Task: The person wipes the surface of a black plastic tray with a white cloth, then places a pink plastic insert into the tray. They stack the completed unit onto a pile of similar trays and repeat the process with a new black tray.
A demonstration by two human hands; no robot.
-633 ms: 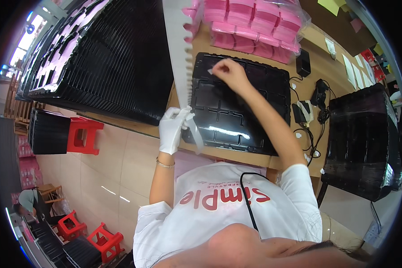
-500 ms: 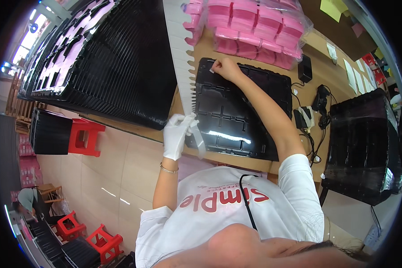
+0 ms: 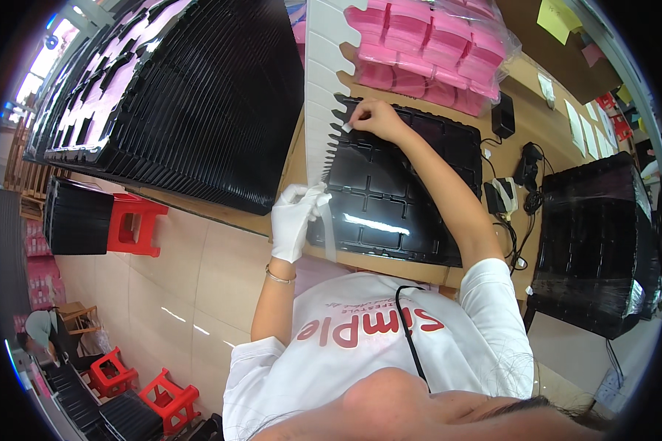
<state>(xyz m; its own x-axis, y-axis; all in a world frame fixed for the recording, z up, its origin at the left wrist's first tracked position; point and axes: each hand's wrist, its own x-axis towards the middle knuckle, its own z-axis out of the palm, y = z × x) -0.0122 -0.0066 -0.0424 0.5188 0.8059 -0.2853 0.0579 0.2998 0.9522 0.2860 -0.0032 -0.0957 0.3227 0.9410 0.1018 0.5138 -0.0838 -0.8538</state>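
Note:
My left hand [image 3: 294, 220], in a white glove, is closed in a pinch on a long white strip [image 3: 325, 81] with a notched edge. From the grip the strip runs away to the far edge of the view; a pale tail [image 3: 329, 234] hangs below my fingers. A black plastic tray [image 3: 390, 176] with moulded ridges lies flat on the table to the right. Over its far left corner my bare right hand [image 3: 377, 120] pinches a small white piece [image 3: 347, 127], close beside the strip. Whether that piece touches the tray, I cannot tell.
A tall stack of black trays [image 3: 221, 110] stands left of the strip. Plastic-wrapped pink packs [image 3: 434, 44] sit beyond the tray. Cables and a black adapter [image 3: 502, 116] lie to the right, near another wrapped tray stack [image 3: 592, 250]. Red stools [image 3: 136, 224] and a co-worker [image 3: 44, 331] are at left.
The white strip has swung to the right, now overlapping the tray's left edge. Its tail hangs straighter. My right hand has shifted slightly, and the white piece shows more plainly.

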